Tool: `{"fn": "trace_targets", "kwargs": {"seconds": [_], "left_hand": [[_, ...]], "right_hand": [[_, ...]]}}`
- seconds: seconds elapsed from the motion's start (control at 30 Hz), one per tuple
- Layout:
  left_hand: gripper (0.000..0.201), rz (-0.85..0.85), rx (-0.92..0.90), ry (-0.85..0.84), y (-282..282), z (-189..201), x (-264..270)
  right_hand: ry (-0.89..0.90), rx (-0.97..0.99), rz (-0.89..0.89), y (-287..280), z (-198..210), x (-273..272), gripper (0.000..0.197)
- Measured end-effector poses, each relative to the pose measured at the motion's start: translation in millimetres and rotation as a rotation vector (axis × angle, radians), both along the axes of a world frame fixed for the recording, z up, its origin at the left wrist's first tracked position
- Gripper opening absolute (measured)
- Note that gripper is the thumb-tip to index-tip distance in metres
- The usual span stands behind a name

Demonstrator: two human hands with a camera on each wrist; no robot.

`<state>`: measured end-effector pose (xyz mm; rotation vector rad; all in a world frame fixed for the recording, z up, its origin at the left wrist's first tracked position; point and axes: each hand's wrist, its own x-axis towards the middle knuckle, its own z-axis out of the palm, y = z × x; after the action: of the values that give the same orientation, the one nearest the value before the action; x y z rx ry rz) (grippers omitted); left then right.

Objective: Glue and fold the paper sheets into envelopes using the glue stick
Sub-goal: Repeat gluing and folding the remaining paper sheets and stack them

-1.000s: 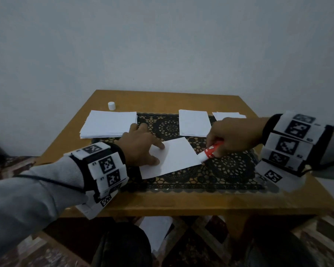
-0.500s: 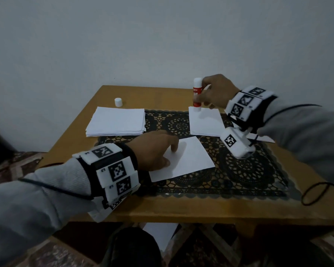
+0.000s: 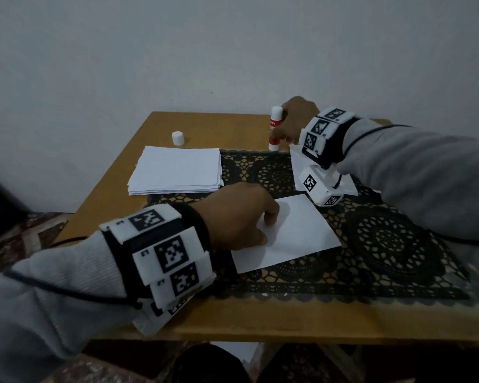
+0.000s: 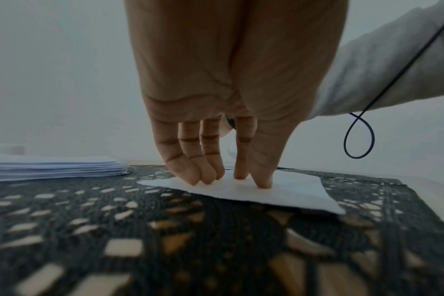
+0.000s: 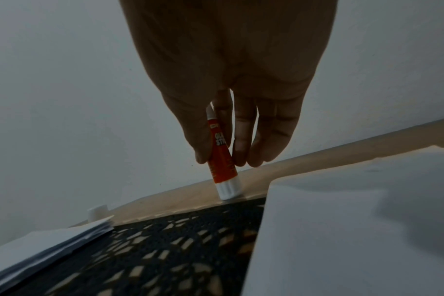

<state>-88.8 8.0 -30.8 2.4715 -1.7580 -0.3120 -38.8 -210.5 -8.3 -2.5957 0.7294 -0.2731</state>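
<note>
A single white paper sheet [image 3: 296,236] lies on the black lace mat [image 3: 385,244] near the front of the table. My left hand [image 3: 266,228] presses down on its left part with fingertips [image 4: 194,180] and thumb, fingers fairly straight. My right hand [image 3: 281,134] reaches to the far table edge and pinches the red and white glue stick [image 3: 275,128]. The uncapped stick stands upright, with its white base [image 5: 227,191] on the wood just beyond the mat. Its white cap [image 3: 177,138] stands apart at the back left.
A stack of white sheets [image 3: 177,172] lies at the back left, partly on the mat. More white paper [image 3: 302,172] lies under my right wrist. The wooden table [image 3: 260,322] stands against a plain wall. A thin black cable hangs from each sleeve.
My right hand carried the glue stick from the sheet's right edge to the far table edge and lowered it upright onto the wood. My left hand stayed pressing the sheet.
</note>
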Motion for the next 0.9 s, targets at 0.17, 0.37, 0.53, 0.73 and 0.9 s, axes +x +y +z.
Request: {"fn": "trace_targets", "kwargs": {"seconds": [0.17,0.37,0.53,0.73,0.9], "left_hand": [[0.03,-0.001,-0.014,0.039,-0.8,-1.6,3.2],[0.03,0.017,-0.01,0.064,-1.0,-1.7,5.8],[0.029,0.044,-0.009,0.103,-2.1,-1.8,6.0],[0.017,0.069,-0.041,0.187,-1.3,-2.2,9.8],[0.016,0.082,-0.055,0.206,-0.6,-2.2,9.4]], "right_hand": [[0.046,0.059,-0.012,-8.4,-2.6,3.8,0.049],[0.038,0.059,-0.02,-8.3,16.8,-20.6,0.041],[0.081,-0.049,-0.03,-27.9,38.9,-70.0,0.033],[0.453,-0.447,0.091,-60.9,18.7,-139.0,0.034],[0.47,-0.365,0.124,-74.0,5.0,-177.3,0.052]]}}
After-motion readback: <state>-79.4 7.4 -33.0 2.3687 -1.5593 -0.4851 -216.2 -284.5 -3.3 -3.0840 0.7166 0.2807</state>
